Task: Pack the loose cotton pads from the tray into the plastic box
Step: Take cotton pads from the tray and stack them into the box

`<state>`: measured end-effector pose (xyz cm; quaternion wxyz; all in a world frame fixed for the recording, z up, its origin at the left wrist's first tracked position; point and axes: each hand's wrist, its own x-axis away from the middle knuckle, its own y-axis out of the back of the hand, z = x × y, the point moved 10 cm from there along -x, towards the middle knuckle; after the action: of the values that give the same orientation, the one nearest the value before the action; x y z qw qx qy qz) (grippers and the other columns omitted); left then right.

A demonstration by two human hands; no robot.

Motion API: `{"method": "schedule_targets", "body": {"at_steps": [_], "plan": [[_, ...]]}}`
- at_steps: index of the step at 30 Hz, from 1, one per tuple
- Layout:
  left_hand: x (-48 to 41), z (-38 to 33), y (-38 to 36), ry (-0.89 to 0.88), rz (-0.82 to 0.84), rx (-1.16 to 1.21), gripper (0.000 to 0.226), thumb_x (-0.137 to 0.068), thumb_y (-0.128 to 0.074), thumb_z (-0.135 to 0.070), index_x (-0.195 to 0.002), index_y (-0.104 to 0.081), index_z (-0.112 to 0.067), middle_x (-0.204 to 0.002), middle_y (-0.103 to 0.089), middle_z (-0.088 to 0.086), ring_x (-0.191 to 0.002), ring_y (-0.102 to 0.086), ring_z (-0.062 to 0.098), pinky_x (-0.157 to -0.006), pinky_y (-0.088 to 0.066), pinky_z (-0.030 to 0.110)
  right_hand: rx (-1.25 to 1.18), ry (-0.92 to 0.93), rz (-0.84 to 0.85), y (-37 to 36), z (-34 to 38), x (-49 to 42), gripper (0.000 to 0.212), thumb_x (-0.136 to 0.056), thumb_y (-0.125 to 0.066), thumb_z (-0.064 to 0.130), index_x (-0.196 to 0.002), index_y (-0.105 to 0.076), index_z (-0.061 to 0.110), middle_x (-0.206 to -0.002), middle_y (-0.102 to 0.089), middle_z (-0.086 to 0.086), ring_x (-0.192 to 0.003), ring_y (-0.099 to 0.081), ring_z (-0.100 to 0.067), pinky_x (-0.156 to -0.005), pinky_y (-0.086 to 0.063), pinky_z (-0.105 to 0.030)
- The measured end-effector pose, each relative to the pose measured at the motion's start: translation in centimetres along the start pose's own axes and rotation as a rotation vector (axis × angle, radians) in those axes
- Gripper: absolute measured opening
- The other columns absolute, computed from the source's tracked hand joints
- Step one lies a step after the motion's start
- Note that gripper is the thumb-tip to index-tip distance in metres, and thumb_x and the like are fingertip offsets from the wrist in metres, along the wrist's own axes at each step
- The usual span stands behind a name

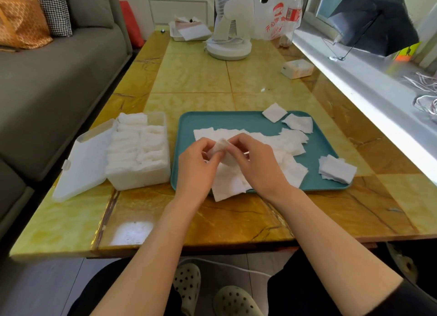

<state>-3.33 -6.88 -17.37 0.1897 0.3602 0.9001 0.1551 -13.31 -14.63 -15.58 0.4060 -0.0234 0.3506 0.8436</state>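
Note:
A teal tray (241, 121) lies on the table, strewn with several loose white cotton pads (290, 140). More pads sit at its far corner (274, 112) and in a small stack (337, 169) at its right edge. Above the tray's near left part, my left hand (198, 166) and my right hand (257, 161) meet and together pinch one folded cotton pad (220, 147). Left of the tray stands the translucent plastic box (139, 173), nearly full of pads, its hinged lid (80, 164) lying open to the left.
A white fan base (228, 48), a tissue holder (189, 30), a plastic bag with a bottle (283, 17) and a small white box (298, 68) stand at the table's far end. A grey sofa (47, 79) runs along the left, a window sill with a dark umbrella (373, 24) on the right.

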Motion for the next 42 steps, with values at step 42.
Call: {"method": "schedule_targets", "body": {"at_steps": [42], "plan": [[0.7,0.6,-0.2,0.138,0.182,0.241,0.024,-0.099,-0.049,-0.020,-0.100,-0.071,-0.011,-0.090,-0.073,0.007,-0.087,-0.069,0.020,-0.080,-0.058,0.030,-0.024,0.070,-0.030,0.4,1.1,-0.4,0.005,-0.093,-0.057,0.015,-0.097,-0.059,0.017,-0.095,-0.061,0.004,-0.083,-0.053,-0.002,-0.073,-0.039,-0.004]]}}
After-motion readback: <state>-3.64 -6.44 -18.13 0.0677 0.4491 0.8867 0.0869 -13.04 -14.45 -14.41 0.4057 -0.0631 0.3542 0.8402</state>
